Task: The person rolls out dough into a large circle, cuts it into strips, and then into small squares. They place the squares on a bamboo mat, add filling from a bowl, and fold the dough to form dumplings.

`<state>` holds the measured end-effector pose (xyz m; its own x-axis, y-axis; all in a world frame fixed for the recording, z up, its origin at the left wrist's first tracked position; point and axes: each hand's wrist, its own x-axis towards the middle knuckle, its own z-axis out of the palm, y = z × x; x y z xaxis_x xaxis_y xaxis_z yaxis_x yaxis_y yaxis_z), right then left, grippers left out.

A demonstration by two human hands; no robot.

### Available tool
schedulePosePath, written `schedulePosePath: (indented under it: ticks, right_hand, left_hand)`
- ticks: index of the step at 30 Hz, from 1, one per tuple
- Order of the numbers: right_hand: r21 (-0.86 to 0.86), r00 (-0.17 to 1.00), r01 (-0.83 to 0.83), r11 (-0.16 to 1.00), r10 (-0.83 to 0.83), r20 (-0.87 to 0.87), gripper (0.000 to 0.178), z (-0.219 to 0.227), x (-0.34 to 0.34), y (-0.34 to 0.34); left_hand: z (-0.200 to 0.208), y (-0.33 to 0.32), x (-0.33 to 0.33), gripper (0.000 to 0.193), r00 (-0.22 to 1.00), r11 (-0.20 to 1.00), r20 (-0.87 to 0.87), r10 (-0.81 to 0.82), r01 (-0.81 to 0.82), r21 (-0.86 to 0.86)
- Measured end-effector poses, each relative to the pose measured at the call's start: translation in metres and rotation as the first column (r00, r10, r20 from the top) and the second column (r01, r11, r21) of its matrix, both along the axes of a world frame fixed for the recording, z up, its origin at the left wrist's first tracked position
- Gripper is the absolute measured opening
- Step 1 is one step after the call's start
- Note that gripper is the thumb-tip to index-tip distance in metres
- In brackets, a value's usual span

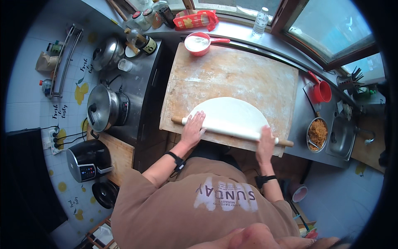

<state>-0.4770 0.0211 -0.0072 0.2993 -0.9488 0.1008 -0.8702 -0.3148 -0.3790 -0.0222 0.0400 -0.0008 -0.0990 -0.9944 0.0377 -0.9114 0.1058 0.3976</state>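
A large sheet of white dough (230,108) lies at the near side of a floured wooden board (232,70). Along its near edge a wooden rolling pin (177,119) runs crosswise, its middle wrapped in dough, with bare wood showing at both ends. Toward the pin's left end, my left hand (193,128) rests on the wrapped part, fingers stretched out flat. My right hand (264,143) is on the pin near its right end; motion blur smears its fingers, so their closing cannot be made out.
Behind the board's far left edge sits a red ladle of flour (197,43). To the right are a red scoop (322,91), a bowl of brown crumbly filling (317,133) and a sink (340,141). Lidded pots (101,108) and a black cooker (88,159) stand left.
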Motion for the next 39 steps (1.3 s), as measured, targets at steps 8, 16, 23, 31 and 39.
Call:
schedulePosePath:
  ticks: [8, 16, 23, 31, 39]
  right_hand:
    - [-0.228, 0.953, 0.253, 0.94, -0.283, -0.11, 0.074, 0.002, 0.01, -0.171]
    - [-0.052, 0.971, 0.235, 0.971, -0.236, -0.022, 0.082, 0.005, -0.001, -0.076]
    - [-0.073, 0.971, 0.2, 0.977, -0.207, -0.116, 0.074, 0.004, -0.006, -0.127]
    - [-0.097, 0.968, 0.171, 0.981, -0.185, -0.169, 0.063, -0.002, -0.011, -0.141]
    - [-0.345, 0.895, 0.318, 0.883, -0.399, -0.199, 0.029, -0.018, -0.093, -0.286]
  left_hand:
    - [0.012, -0.188, 0.006, 0.078, 0.992, 0.992, 0.106, 0.066, -0.053, -0.116]
    - [0.006, -0.084, 0.005, 0.083, 0.994, 0.994, 0.048, 0.102, -0.101, -0.03]
    - [0.008, -0.146, 0.011, 0.087, 0.99, 0.997, 0.115, 0.077, -0.076, -0.017]
    - [0.001, -0.155, 0.016, 0.072, 0.996, 0.992, 0.07, 0.064, -0.055, -0.116]
    - [0.0, -0.269, 0.075, 0.029, 0.963, 0.946, -0.028, 0.268, -0.269, -0.179]
